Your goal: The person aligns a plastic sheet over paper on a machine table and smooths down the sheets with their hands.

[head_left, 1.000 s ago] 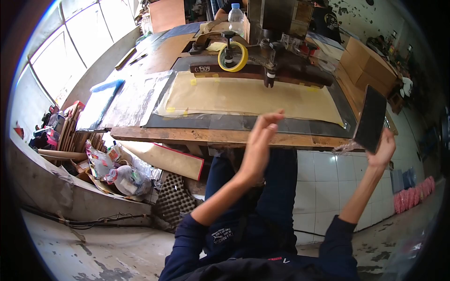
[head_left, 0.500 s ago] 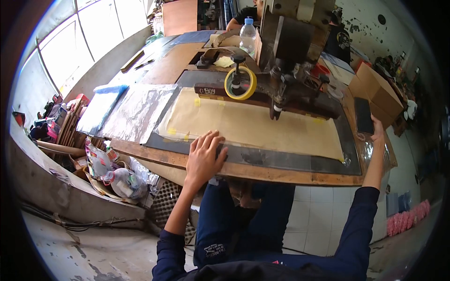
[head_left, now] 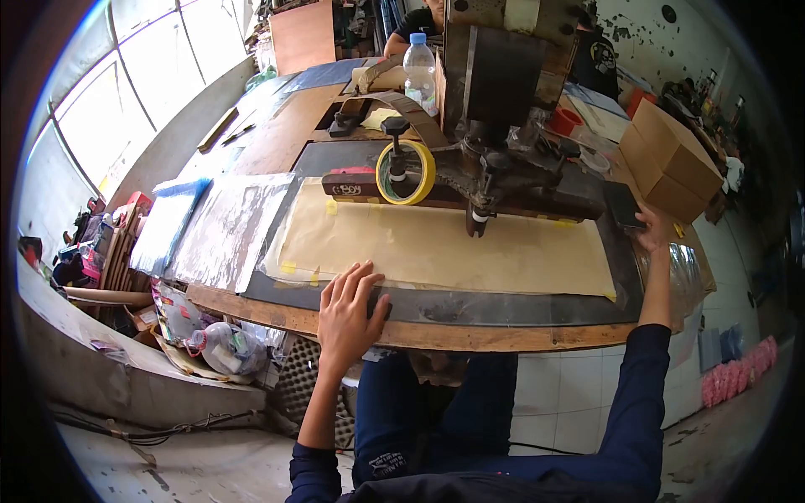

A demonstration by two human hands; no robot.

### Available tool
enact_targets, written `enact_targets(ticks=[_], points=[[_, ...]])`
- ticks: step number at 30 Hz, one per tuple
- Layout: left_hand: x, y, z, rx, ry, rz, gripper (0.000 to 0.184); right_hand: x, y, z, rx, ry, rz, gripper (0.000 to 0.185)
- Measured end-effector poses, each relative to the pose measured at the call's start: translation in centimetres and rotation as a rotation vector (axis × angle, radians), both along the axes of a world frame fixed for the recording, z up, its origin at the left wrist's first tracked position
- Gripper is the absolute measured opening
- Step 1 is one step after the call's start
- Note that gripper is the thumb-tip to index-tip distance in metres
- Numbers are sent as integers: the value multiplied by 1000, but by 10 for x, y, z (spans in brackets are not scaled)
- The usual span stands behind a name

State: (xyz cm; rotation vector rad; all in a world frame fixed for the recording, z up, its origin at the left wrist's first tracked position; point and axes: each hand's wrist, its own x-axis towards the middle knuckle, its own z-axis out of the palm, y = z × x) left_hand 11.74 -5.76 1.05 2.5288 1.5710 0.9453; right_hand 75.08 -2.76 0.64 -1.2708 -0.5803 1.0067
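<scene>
My left hand (head_left: 345, 312) lies palm down with fingers stretched out at the front edge of the table, its fingertips on the lower edge of a yellowish paper sheet (head_left: 436, 251). Small yellow tape pieces mark the sheet, which rests on a dark mat (head_left: 520, 308). At the right side, my right hand (head_left: 653, 230) grips the near end of a dark smartphone (head_left: 622, 206) low over the mat's right edge; whether the phone touches the surface I cannot tell. Across the sheet's far edge runs a dark press bar (head_left: 537, 204) with a yellow tape roll (head_left: 428, 176) hanging on its knob.
The machine column (head_left: 503, 80) rises behind the bar. A water bottle (head_left: 419, 75) stands behind it to the left. Clear plastic sheets (head_left: 231, 226) lie at left, a cardboard box (head_left: 671, 159) at right. Two other people are beyond the table. Bagged waste (head_left: 222, 348) sits at lower left.
My right hand has lowered the phone and moved it left, from upright beside the table to the mat's right edge. The view has shifted slightly; my left hand stays at the sheet.
</scene>
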Motion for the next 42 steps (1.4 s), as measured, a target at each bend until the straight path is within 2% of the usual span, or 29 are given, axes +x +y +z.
enact_targets(ticks=[2,6,8,12,14,15,17,18,20,27,30,33,35,39,42], points=[[0,0,1,-1,-1,6,26,9,0,-6,162,-136,363,66],[-1,0,0,-9,2,7,28,-10,0,-1,168,-174,268,69],[-1,0,-1,-14,5,5,29,-8,4,-2,159,-302,303,56],[-1,0,-1,7,-3,3,27,2,16,3,-21,-182,124,45],[-1,0,0,8,-4,2,27,-24,18,30,-232,-466,69,48],[-1,0,0,10,-7,1,27,-34,23,38,-232,-466,69,48],[0,0,-1,8,-11,-4,26,-48,31,49,-532,-934,76,65],[0,0,-1,6,-11,2,26,-46,36,44,-535,-934,74,65],[0,0,-2,7,-11,5,26,-39,47,29,-701,-1423,50,79],[1,0,1,5,-5,14,27,-41,41,26,-553,-1280,24,75],[1,0,0,5,-8,20,27,-39,43,25,-558,-1299,50,71],[2,0,0,-5,-18,33,27,-44,44,26,-408,-1440,-33,65],[2,1,-1,-4,-25,47,27,-38,55,31,-639,-1472,-96,99],[3,0,0,9,-24,58,28,-32,85,50,-648,-1487,-101,100],[4,-1,2,1,-38,63,28,-29,115,53,-640,-1492,-1,97]])
